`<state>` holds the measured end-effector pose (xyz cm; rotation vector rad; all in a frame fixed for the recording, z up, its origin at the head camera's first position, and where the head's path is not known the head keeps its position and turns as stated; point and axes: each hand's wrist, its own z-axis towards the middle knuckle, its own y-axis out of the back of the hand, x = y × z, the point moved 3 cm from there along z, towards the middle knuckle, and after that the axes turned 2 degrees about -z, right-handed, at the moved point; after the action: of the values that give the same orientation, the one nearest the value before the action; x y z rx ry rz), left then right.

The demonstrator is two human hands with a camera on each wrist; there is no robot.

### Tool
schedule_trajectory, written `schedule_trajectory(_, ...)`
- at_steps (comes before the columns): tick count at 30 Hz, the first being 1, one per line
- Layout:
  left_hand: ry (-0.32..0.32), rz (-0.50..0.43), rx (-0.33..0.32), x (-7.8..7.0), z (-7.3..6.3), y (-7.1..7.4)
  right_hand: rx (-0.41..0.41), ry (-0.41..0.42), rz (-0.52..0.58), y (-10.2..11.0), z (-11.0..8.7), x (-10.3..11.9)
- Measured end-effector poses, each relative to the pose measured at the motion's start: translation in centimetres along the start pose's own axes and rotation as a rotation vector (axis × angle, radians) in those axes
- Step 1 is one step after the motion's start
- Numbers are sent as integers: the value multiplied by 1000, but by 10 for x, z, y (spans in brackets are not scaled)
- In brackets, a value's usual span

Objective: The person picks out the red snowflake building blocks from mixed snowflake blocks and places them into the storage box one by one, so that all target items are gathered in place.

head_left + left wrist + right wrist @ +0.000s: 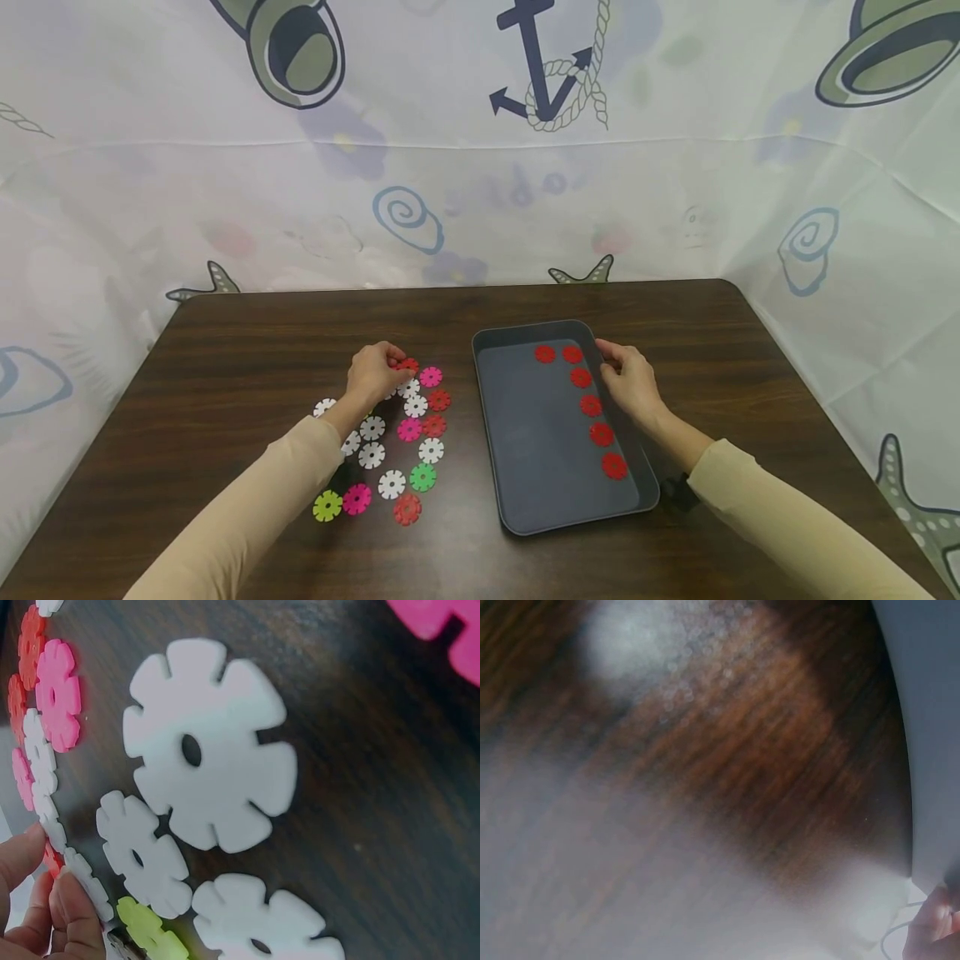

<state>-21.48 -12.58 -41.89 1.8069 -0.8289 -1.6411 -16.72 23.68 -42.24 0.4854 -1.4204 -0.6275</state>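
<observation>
In the head view, a red notched disc [408, 364] is pinched between the bent fingers and thumb of the left hand [372, 372], left of the frame's centre, at the far end of a loose group. The rim of a dark grey baking tray [532, 450], right of centre, is held at its upper right by the right hand [628, 382], with the fingers bent round it. Six red discs [591, 406] have been laid in the tray, two side by side at the top and four down its right side. The sorting of reds is judged to be well under way but unfinished: three loose red discs [439, 400] are seen on the dark wood-grain table [247, 350], among white discs [392, 484], pink discs [356, 499], a green disc [423, 477] and a yellow-green disc [327, 506].

In the left wrist view, a sliver of red is seen between the fingertips at lower left; the centre is filled by a white disc.

In the right wrist view, blurred table is mostly shown. The tray's outer wall is seen along the right edge, and fingers at lower right; their grip cannot be told from there.
</observation>
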Motion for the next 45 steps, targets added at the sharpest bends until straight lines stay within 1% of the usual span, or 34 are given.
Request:
schedule_trajectory(7, -4, 17, 0, -3, -1, 0, 1, -5, 4, 0, 0, 1)
schedule_trajectory(14, -33, 21, -21, -3, 1, -3, -5, -4, -2, 2, -1, 2)
schedule_trajectory(22, -88, -20, -70, -6, 0, -5, -9, 0, -1, 1, 1, 2)
schedule_trajectory(25, -106, -53, -76, -7, 0, -6, -6, -1, 4, 1, 1, 2)
schedule_trajectory(28, -106, -89, -70, -7, 0, -6, -5, 0, 5, 1, 1, 2)
schedule_trajectory(32, -64, -165, -44, -5, 0, -7, -4, -3, 7, 1, 1, 1)
schedule_trajectory(34, -34, -223, -27, -6, 1, -7, -3, -5, 7, 1, 1, 1)
schedule_trajectory(37, 10, -322, 3, -11, 0, -6, 1, -10, 11, 1, 2, 1)
schedule_trajectory(41, 66, -492, 64, -25, -2, -7, 0, -8, 10, 1, 2, 1)
schedule_trajectory(45, 105, -647, 126, -48, -3, -12, -2, -8, 10, 1, 2, 1)
